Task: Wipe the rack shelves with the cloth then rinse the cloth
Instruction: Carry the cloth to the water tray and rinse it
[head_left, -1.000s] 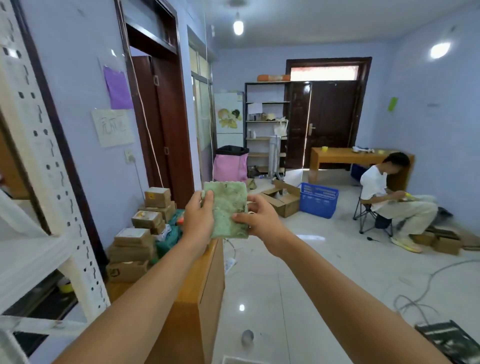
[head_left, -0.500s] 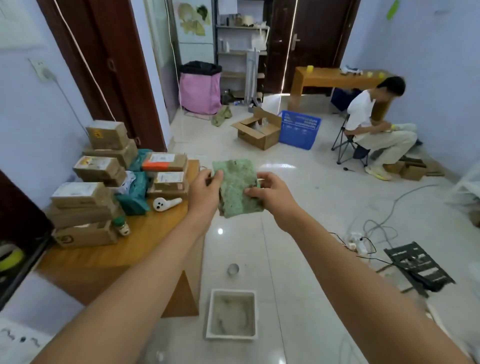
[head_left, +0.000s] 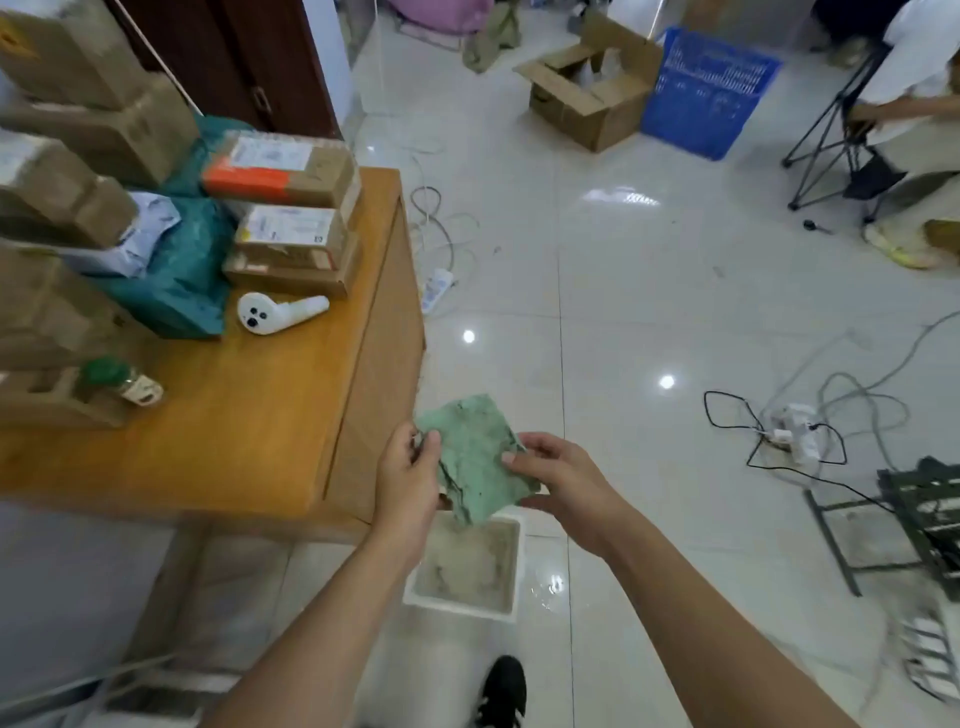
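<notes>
A crumpled green cloth hangs between both my hands. My left hand pinches its left edge and my right hand grips its right side. Directly below the cloth, on the tiled floor, stands a white square basin holding murky grey water. The cloth's lower edge hangs just above the basin's far rim. No rack shelves show in the head view.
A wooden table with cardboard parcels stands at left, its corner close to my left hand. Cables and a power strip lie on the floor at right. A seated person is far right. My dark shoe is near the basin.
My view has tilted from the room down to the floor. Both hands have lowered the cloth from chest height to just above the basin.
</notes>
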